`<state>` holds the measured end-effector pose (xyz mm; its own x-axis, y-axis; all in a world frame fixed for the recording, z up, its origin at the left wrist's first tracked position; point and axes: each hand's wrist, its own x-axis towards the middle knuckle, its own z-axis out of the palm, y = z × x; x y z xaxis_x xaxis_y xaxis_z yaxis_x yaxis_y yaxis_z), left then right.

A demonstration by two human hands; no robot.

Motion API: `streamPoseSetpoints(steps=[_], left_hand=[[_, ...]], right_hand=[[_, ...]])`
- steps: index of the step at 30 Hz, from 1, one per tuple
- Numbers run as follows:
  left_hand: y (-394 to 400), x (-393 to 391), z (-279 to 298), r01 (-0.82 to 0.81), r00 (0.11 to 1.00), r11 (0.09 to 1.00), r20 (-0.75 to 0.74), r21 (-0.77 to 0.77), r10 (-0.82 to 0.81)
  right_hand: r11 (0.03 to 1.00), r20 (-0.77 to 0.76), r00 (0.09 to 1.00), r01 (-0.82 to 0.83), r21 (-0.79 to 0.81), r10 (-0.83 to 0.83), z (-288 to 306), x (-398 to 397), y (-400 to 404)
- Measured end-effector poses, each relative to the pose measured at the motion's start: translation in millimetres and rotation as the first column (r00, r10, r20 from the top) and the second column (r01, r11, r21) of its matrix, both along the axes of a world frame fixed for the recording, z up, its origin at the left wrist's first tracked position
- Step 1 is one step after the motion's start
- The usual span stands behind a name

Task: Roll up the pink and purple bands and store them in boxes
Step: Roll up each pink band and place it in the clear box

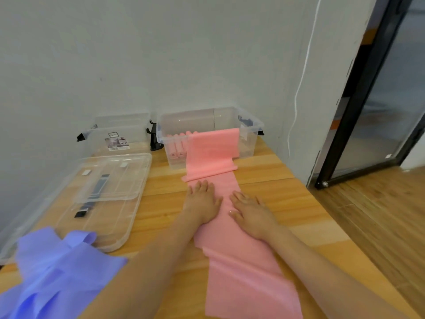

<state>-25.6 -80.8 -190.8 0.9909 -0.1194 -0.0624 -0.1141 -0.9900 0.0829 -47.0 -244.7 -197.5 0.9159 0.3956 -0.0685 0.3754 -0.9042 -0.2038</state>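
Observation:
A long pink band [241,268] lies flat down the middle of the wooden table, and its far end hangs over the front wall of a clear box [248,143]. Several rolled pink bands [177,149] lie inside that box on its left side. My left hand [202,201] and my right hand [250,212] press flat on the pink band side by side, fingers straight and pointing toward the box. A crumpled purple band [57,270] lies at the near left of the table.
A second clear box [119,134] stands at the back left against the wall. Two clear lids [103,199] lie stacked on the table's left. The table [287,203] ends at the right above a wooden floor, with a dark-framed glass door beyond.

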Motion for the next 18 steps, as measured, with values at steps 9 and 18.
streamPoseSetpoints(steps=[9,18], left_hand=[[-1,-51,-11,0.08,0.996,0.997,-0.032,-0.024,-0.081],[-8,-75,10,0.063,0.992,0.986,0.119,-0.152,-0.045]], right_hand=[[1.0,-0.013,1.0,0.017,0.018,-0.017,8,18,4],[0.907,-0.02,0.992,-0.102,0.41,0.121,10,-84,-41]])
